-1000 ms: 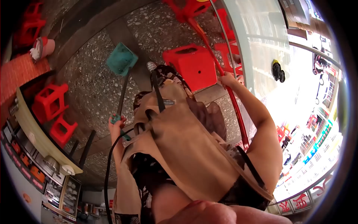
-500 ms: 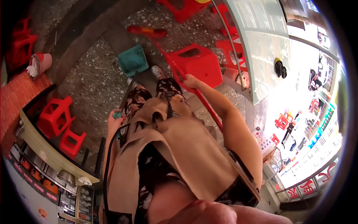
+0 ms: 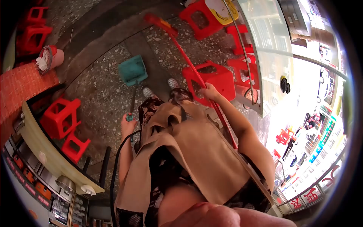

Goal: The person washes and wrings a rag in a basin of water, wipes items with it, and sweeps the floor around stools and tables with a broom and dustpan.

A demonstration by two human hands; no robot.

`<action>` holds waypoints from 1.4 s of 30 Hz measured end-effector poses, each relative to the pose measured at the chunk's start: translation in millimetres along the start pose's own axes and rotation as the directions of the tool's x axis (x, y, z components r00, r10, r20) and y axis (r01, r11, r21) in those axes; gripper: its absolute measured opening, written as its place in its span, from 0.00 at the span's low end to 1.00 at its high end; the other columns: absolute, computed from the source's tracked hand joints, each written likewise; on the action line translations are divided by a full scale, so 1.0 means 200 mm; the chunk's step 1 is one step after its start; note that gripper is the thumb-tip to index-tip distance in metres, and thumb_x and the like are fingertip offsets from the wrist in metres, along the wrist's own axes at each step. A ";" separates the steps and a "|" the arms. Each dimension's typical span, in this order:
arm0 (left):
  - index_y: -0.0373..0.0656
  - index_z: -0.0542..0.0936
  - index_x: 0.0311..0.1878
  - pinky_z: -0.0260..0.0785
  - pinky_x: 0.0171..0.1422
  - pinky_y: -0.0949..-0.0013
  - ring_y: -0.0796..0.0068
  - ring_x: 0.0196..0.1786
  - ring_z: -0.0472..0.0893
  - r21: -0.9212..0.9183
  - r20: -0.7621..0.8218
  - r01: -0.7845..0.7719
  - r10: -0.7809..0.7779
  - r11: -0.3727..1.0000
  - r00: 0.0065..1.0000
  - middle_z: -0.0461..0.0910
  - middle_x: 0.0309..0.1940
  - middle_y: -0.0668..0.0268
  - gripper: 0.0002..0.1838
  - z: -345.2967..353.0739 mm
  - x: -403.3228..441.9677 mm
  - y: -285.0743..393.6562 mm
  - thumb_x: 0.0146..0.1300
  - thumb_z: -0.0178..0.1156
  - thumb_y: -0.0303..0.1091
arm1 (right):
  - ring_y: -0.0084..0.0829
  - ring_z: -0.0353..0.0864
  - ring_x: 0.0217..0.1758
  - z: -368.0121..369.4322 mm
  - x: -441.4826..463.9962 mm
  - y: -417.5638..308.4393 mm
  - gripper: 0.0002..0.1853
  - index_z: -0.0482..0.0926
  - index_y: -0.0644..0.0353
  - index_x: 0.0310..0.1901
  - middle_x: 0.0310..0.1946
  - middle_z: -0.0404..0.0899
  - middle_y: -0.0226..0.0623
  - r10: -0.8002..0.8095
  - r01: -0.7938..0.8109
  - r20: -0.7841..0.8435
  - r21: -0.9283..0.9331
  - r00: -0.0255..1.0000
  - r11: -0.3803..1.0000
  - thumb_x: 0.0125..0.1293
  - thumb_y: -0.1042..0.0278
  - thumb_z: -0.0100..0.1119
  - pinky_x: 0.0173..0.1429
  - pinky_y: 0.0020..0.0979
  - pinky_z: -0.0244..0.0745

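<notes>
- While left hand grips the long-handled teal dustpan, right hand clasps a slim red broom.
- Floor: speckled, pebbly.
- Tan apron: creased cloth.

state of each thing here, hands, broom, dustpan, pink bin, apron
left hand, closed on the dustpan's handle
right hand, closed on the broom's handle
broom, held, head pointing ahead; floor contact unclear
dustpan, held, no heap visible inside
pink bin, white material inside
apron, worn, creased
</notes>
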State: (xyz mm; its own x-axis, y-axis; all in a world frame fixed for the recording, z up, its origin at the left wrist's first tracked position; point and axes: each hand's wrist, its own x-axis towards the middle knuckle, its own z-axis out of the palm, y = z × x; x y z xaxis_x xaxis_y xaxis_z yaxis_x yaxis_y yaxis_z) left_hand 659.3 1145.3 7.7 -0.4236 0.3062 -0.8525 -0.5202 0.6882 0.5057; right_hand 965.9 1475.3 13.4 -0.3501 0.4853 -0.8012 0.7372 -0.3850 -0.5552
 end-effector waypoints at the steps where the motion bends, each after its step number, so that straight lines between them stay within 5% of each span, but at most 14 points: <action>1: 0.41 0.70 0.47 0.63 0.29 0.74 0.77 0.26 0.72 0.002 0.002 -0.023 0.023 1.000 1.000 0.74 0.29 0.66 0.20 -0.01 0.03 0.01 0.48 0.55 0.20 | 0.25 0.66 0.11 0.00 0.03 -0.08 0.06 0.70 0.60 0.33 0.15 0.67 0.30 0.058 -0.061 0.033 0.080 0.998 0.995 0.57 0.70 0.57 0.14 0.28 0.61; 7: 0.40 0.71 0.47 0.61 0.27 0.75 0.80 0.24 0.69 0.042 -0.040 -0.061 0.063 0.997 0.997 0.74 0.26 0.68 0.20 -0.02 0.12 0.25 0.47 0.56 0.20 | 0.27 0.68 0.12 -0.11 0.31 -0.32 0.05 0.70 0.61 0.32 0.16 0.70 0.33 0.182 -0.270 0.225 0.466 0.957 0.843 0.57 0.72 0.56 0.14 0.29 0.61; 11: 0.42 0.71 0.51 0.62 0.27 0.75 0.82 0.24 0.71 0.008 -0.091 0.013 -0.012 1.000 0.996 0.75 0.26 0.67 0.22 -0.10 0.35 0.40 0.49 0.58 0.25 | 0.26 0.67 0.12 -0.18 0.40 -0.37 0.06 0.71 0.60 0.33 0.16 0.69 0.31 0.159 -0.174 0.086 0.223 0.984 0.959 0.57 0.71 0.57 0.15 0.29 0.60; 12: 0.43 0.71 0.52 0.65 0.30 0.71 0.76 0.27 0.75 0.207 -0.173 -0.016 0.052 0.978 0.984 0.77 0.28 0.63 0.22 -0.12 0.41 0.45 0.51 0.58 0.27 | 0.25 0.67 0.12 -0.21 0.44 -0.32 0.07 0.71 0.60 0.33 0.16 0.69 0.30 0.154 -0.188 0.144 0.263 0.978 0.946 0.57 0.70 0.58 0.15 0.29 0.60; 14: 0.44 0.71 0.53 0.68 0.32 0.67 0.71 0.30 0.78 0.423 -0.239 -0.016 0.129 0.906 0.962 0.79 0.30 0.59 0.23 -0.17 0.51 0.60 0.52 0.59 0.30 | 0.25 0.66 0.13 -0.29 0.46 -0.26 0.07 0.71 0.59 0.34 0.16 0.69 0.29 0.138 -0.189 0.183 0.300 0.973 0.935 0.57 0.69 0.59 0.15 0.28 0.60; 16: 0.47 0.69 0.56 0.70 0.42 0.57 0.58 0.42 0.80 0.861 -0.339 0.100 0.416 0.498 0.844 0.79 0.39 0.54 0.27 -0.18 0.57 0.75 0.52 0.62 0.38 | 0.23 0.65 0.12 -0.39 0.38 -0.22 0.07 0.71 0.57 0.34 0.17 0.68 0.28 0.163 -0.208 0.171 0.294 0.972 0.933 0.58 0.67 0.59 0.15 0.27 0.60; 21: 0.52 0.64 0.60 0.68 0.46 0.51 0.51 0.48 0.76 0.902 -0.376 0.205 0.456 0.381 0.806 0.76 0.47 0.55 0.33 -0.01 0.50 1.11 0.50 0.64 0.42 | 0.15 0.58 0.11 -0.69 0.05 -0.24 0.12 0.67 0.53 0.28 0.14 0.62 0.22 0.363 -0.470 0.324 0.366 0.874 0.803 0.62 0.58 0.55 0.13 0.21 0.50; 24: 0.53 0.64 0.59 0.69 0.47 0.51 0.51 0.49 0.76 0.905 -0.408 0.348 0.268 0.243 0.873 0.76 0.48 0.56 0.32 0.05 0.51 1.18 0.50 0.64 0.41 | 0.15 0.59 0.10 -0.68 -0.10 0.05 0.14 0.67 0.53 0.28 0.12 0.62 0.23 0.404 -0.512 0.319 0.440 0.857 0.738 0.65 0.53 0.51 0.11 0.19 0.49; 26: 0.53 0.64 0.58 0.69 0.48 0.51 0.52 0.49 0.76 0.915 -0.387 0.373 0.071 0.152 0.920 0.75 0.50 0.57 0.32 0.05 0.54 1.16 0.49 0.65 0.41 | 0.18 0.61 0.10 -0.65 -0.16 0.02 0.15 0.68 0.52 0.30 0.10 0.61 0.25 -0.087 -0.646 0.646 0.726 0.758 -0.236 0.66 0.50 0.47 0.12 0.22 0.55; 27: 0.53 0.64 0.58 0.69 0.48 0.51 0.52 0.49 0.76 0.918 -0.385 0.375 0.067 0.131 0.920 0.75 0.50 0.57 0.32 0.05 0.57 1.16 0.49 0.65 0.41 | 0.18 0.61 0.10 -0.65 -0.17 -0.03 0.15 0.68 0.52 0.30 0.10 0.61 0.25 -0.086 -0.645 0.647 0.720 0.757 -0.256 0.66 0.50 0.47 0.12 0.22 0.55; 30: 0.52 0.63 0.59 0.68 0.51 0.52 0.52 0.53 0.73 0.929 -0.366 0.364 -0.007 -0.071 0.931 0.72 0.52 0.56 0.35 0.12 0.62 1.20 0.46 0.66 0.43 | 0.22 0.65 0.16 -0.56 -0.17 -0.34 0.17 0.70 0.51 0.26 0.15 0.64 0.25 0.557 -0.381 0.460 0.887 0.691 -0.259 0.67 0.49 0.44 0.18 0.23 0.60; 33: 0.48 0.63 0.60 0.66 0.55 0.54 0.52 0.55 0.70 0.952 -0.050 0.136 0.303 -0.273 0.952 0.71 0.52 0.55 0.36 0.34 0.72 1.34 0.46 0.66 0.43 | 0.19 0.58 0.15 -0.41 -0.22 -0.04 0.17 0.66 0.48 0.26 0.16 0.59 0.22 0.390 -0.408 0.494 0.868 0.777 -0.284 0.67 0.48 0.45 0.19 0.24 0.56; 39: 0.39 0.71 0.53 0.66 0.54 0.57 0.52 0.52 0.73 0.788 0.542 -0.601 0.314 0.133 0.779 0.74 0.48 0.52 0.23 1.48 1.66 1.47 0.58 0.56 0.42 | 0.19 0.47 0.07 -0.30 -0.22 -0.06 0.21 0.60 0.49 0.23 0.08 0.52 0.23 0.396 -0.441 0.458 0.887 0.796 -0.139 0.67 0.45 0.43 0.11 0.24 0.42; 42: 0.39 0.74 0.52 0.66 0.55 0.58 0.53 0.54 0.72 0.570 0.638 -0.653 0.233 0.499 0.734 0.74 0.50 0.50 0.25 2.34 2.09 1.44 0.64 0.45 0.51 | 0.20 0.50 0.05 -0.31 -0.08 -0.16 0.17 0.60 0.49 0.25 0.08 0.54 0.23 0.692 -0.384 0.240 0.921 0.681 0.059 0.68 0.52 0.46 0.09 0.25 0.44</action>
State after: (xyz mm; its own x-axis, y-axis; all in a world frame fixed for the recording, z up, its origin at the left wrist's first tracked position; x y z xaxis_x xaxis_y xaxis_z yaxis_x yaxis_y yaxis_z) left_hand 679.9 1779.0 -265.3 0.0406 0.8046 -0.5924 0.4394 0.5181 0.7338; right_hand 984.2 1528.8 57.7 0.1331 -0.1238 -0.9833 -0.3541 -0.9326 0.0694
